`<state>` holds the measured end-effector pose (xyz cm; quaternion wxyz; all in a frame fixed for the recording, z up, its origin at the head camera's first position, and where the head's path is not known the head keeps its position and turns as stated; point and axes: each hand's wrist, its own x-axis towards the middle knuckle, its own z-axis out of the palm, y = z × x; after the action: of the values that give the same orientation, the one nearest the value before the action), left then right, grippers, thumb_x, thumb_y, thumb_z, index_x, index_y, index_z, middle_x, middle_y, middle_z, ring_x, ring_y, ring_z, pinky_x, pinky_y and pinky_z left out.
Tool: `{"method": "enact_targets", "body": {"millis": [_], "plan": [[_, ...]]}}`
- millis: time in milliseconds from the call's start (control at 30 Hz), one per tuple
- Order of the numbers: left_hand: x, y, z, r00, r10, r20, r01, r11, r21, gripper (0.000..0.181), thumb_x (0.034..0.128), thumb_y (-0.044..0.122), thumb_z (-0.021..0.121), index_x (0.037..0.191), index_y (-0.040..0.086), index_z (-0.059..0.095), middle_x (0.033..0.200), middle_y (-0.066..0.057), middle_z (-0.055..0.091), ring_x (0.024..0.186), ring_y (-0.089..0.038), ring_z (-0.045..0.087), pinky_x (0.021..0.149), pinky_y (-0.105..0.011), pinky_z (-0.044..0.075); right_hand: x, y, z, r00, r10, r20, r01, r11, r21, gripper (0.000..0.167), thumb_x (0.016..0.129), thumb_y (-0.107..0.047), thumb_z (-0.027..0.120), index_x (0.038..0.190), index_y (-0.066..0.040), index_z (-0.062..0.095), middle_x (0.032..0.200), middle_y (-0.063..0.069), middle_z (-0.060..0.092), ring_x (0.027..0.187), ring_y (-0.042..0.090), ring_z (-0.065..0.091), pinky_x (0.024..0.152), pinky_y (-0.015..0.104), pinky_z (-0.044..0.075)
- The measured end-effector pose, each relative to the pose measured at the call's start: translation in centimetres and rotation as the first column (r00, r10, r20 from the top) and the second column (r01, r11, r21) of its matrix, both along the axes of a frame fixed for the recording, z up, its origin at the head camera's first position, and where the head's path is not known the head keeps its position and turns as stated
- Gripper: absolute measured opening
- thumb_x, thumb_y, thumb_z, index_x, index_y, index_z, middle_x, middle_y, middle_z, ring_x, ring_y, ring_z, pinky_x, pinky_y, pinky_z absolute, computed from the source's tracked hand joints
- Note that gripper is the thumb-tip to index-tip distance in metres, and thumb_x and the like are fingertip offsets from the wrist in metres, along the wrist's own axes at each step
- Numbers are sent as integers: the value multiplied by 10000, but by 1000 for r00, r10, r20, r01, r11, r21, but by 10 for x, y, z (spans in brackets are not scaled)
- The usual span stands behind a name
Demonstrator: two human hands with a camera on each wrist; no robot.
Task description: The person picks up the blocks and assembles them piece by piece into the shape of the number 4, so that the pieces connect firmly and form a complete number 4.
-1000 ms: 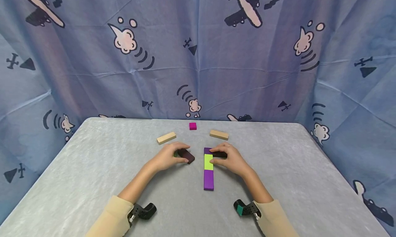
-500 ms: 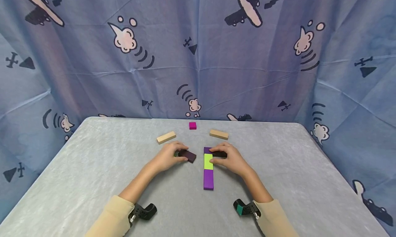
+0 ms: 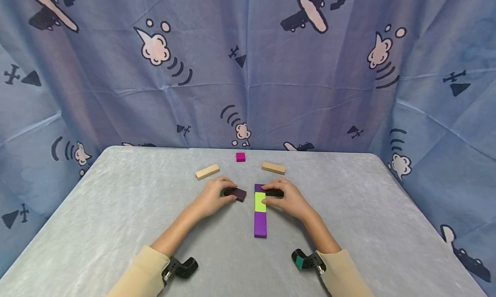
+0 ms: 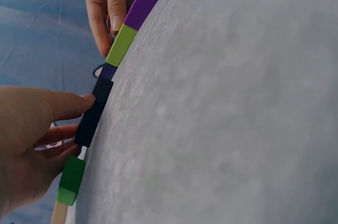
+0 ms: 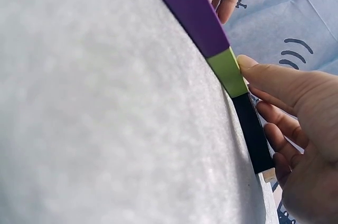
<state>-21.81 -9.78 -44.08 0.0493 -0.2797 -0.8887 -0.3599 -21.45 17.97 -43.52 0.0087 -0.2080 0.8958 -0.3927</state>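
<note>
We are seeing a purple block (image 3: 260,224) before the lime block (image 3: 259,202), a darker purple block (image 3: 258,187) behind it, a brown-black block (image 3: 238,194) and green block (image 4: 72,175) left of it, a blackish block (image 3: 274,193) right; beyond it, we are noticing two tan blocks (image 3: 207,171), a magenta block (image 3: 240,157) and a blue curtain (image 3: 279,69) printed with planes (image 3: 308,8).

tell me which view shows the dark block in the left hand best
The left wrist view: one long side of the dark block shows end to end. The head view shows part of its top, the rest covered by the left hand. I can't make it out in the right wrist view.
</note>
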Motion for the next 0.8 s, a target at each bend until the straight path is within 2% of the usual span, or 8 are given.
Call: {"method": "enact_targets", "body": {"millis": [400, 600, 800], "plan": [[4, 12, -2, 995, 96, 27, -99, 991, 92, 255, 879, -7, 810, 1123, -72, 774, 1144, -219, 712, 1095, -369, 681, 951, -500, 568, -2, -2, 0, 1000, 10, 7, -10, 1000, 10, 353, 917, -169, 837, 1234, -28, 769, 1179, 134, 670, 1176, 356, 613, 1055, 580, 474], [5, 17, 2, 988, 102, 113, -116, 985, 126, 276, 886, 13, 815, 1151, -53, 775, 1181, -211, 711, 1159, -382, 657, 1023, -531, 521, -2, -1, -1, 1000, 6, 4, -7, 1000, 3, 349, 913, -164, 841, 1227, -29, 772, 1168, 126, 676, 1168, 349, 618, 1049, 572, 480], [0, 18, 1, 977, 116, 181, -142, 981, 135, 286, 864, -5, 830, 1143, -41, 782, 1183, -197, 726, 1181, -366, 655, 1043, -521, 513, -2, 0, -2, 1000, 9, 3, -9, 1000, 5, 349, 915, -173, 841, 1227, -32, 773, 1170, 123, 679, 1169, 348, 617, 1047, 577, 480]]}}
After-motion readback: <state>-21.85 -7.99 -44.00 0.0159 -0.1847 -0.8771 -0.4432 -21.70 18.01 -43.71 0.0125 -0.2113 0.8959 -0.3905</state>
